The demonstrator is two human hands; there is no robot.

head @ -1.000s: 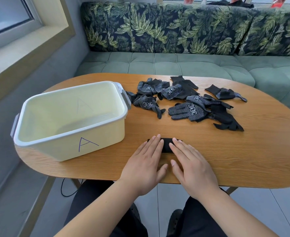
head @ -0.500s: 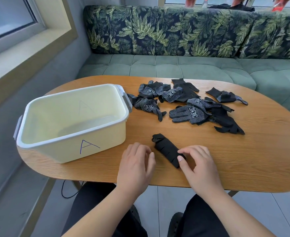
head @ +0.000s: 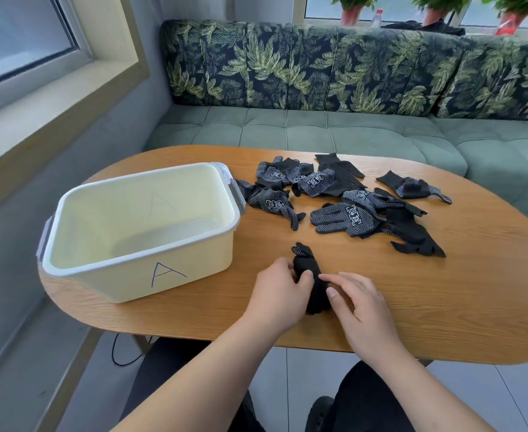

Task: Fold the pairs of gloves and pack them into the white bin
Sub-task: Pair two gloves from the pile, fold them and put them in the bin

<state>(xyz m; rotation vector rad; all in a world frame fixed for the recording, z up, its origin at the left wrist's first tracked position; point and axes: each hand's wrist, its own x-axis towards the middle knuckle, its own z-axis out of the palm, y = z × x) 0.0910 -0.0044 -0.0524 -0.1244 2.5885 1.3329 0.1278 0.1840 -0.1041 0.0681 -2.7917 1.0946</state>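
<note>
Seated at an oval wooden table (head: 443, 300), with a green sofa (head: 350, 132) and leaf-print cushions behind. Close to the near edge, between both hands: one folded pair (head: 307, 265) of black gloves, rolled into a short bundle. Gripped on its left flank by the left hand (head: 279, 291), fingers curled round it. Pinched on its right flank, as far as can be told, between thumb and forefinger of the right hand (head: 362, 307).

Long axis running away from the near edge, with the far tip leaning slightly left and poking out beyond the hands. To the left of the bundle, toward the table's left end: the white bin (head: 125, 277), open-topped, with nothing in it yet. Nearer the left hand than the right, so probably a short carry leftward and up over the rim.

Toward the far edge, well apart from the hands: loose gloves (head: 346, 213) in a heap, and a lone glove (head: 412, 188) to their right.

Marked on the bin's near wall in blue pen: "A". Showing faintly on its far wall: a second "A". Printed in white on the dotted palms: a blocky logo, too small to read.
</note>
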